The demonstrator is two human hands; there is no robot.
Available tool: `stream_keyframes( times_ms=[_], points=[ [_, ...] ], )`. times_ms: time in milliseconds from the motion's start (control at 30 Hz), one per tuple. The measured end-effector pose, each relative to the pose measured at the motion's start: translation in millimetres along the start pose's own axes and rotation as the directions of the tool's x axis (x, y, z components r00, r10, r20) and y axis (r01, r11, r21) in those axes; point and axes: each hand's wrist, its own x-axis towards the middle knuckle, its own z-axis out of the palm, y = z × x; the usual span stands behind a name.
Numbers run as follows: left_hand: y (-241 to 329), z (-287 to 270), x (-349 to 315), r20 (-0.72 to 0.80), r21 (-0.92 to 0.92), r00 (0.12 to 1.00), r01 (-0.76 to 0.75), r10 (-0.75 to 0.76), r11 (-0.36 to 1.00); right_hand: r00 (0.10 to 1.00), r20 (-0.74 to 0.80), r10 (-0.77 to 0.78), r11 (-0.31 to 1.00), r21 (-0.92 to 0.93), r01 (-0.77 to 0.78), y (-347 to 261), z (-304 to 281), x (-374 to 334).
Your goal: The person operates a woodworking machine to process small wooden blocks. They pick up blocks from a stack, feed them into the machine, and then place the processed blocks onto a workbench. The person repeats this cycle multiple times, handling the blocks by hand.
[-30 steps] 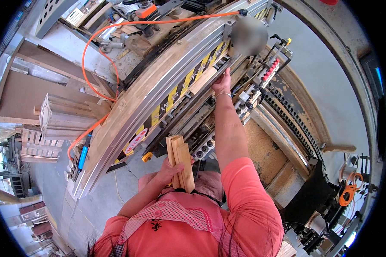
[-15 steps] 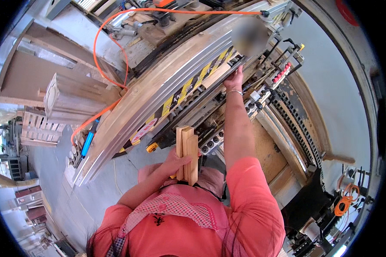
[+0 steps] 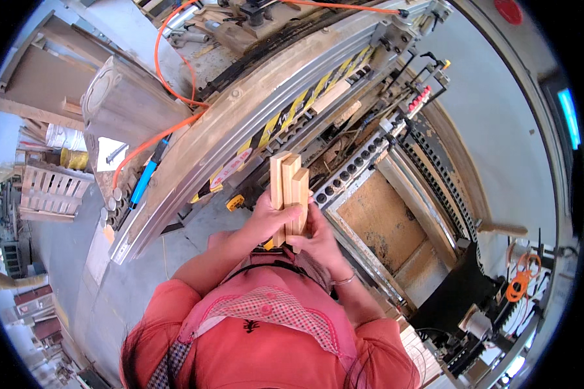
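Note:
Upright in front of my body stand three short wooden blocks, pressed side by side with uneven tops. My left hand grips them from the left, its thumb laid across their faces. On the other side, my right hand holds the lower part of the stack, fingers around the right-hand block. Another pale wood piece lies in the machine along the yellow and black striped strip. The lower ends of the blocks are partly covered by my fingers.
A long machine with an aluminium rail runs diagonally ahead. An orange hose loops over it to a blue air gun. To the right are a row of black round knobs and a black chain track. A slatted wooden crate stands left.
My right hand has come back from the machine beside the striped strip and now holds the wooden blocks too. My left hand has kept its grip on them.

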Motion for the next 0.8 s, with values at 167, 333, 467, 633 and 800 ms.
stream_keyframes(
  times_ms=[167, 333, 467, 633, 800],
  points=[
    [-5.5, -4.0, -19.1, 0.190, -0.043, 0.982, -0.001, 0.009, 0.999, 0.984, -0.180, 0.004, 0.960, -0.274, -0.054, 8.3, 27.4, -27.9],
    [17.9, 0.8, -33.6, 0.290, -0.203, 0.951, -0.054, 0.112, 0.978, 0.921, -0.388, -0.015, 0.999, 0.023, 0.026, 11.8, 62.2, -54.2],
    [34.2, -4.7, -47.4, 0.413, -0.188, 0.909, 0.025, 0.056, 0.982, 0.890, -0.451, -0.069, 0.998, -0.025, 0.064, 21.2, 82.8, -71.2],
    [30.5, -12.0, -56.6, 0.437, -0.152, 0.896, -0.013, 0.079, 0.988, 0.835, -0.510, -0.208, 0.968, -0.232, 0.100, 22.3, 106.7, -85.2],
    [40.6, -3.6, -55.9, 0.335, -0.168, 0.934, -0.068, 0.122, 0.983, 0.838, -0.502, -0.214, 0.967, -0.230, 0.108, 24.6, 101.7, -90.1]
  ],
)
